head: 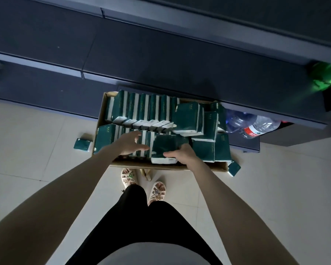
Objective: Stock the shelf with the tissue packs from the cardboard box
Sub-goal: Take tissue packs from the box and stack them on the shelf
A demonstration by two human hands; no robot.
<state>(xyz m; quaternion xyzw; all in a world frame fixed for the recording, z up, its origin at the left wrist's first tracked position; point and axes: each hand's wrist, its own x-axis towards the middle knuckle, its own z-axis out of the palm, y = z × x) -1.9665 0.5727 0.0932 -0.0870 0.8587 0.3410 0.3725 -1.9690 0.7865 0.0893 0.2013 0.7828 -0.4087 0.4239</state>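
A cardboard box sits on the floor against the dark shelf unit, filled with several dark green and white tissue packs. My right hand grips one tissue pack at the box's near edge, fingers wrapped over its right side. My left hand hovers open just left of that pack, fingers spread over the standing packs in the near row. Two tissue packs lie on the floor outside the box, one at the left and one at the right corner.
Clear plastic bottles lie on the lowest shelf to the right of the box. Green light glows at the upper right. My sandalled feet stand on the pale tiled floor right behind the box. Dark shelf boards run across above.
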